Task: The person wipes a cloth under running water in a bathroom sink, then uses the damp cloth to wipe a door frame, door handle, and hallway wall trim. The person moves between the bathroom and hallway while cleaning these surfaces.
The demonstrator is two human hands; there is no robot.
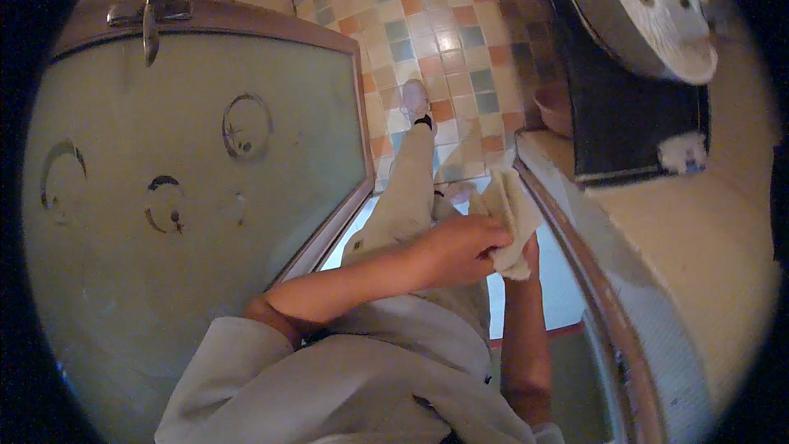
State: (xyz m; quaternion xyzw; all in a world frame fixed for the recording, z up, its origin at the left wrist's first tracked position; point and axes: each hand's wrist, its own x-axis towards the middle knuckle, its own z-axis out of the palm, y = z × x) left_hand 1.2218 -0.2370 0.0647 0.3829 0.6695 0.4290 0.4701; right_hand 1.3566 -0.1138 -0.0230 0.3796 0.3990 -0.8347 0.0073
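Note:
A cream-coloured cloth (515,216) hangs folded between my two hands, in front of me and right of my legs. My left hand (471,246) reaches across my body and grips the cloth's left side, its fingers curled into the fabric. My right hand (529,256) is at the cloth's lower right; the cloth hides most of its fingers, so its grip cannot be made out. One of my feet, in a pale shoe (415,98), is on the multicoloured tiled floor (431,31); the other is by the doorway's edge.
An open door with a frosted glass panel (185,166) and a metal handle (150,28) stands at left. At right is a worn door frame (573,246). Beyond it are a dark counter (622,129) with a white basin (666,6), a reddish bowl (555,112) and a small white item (683,153).

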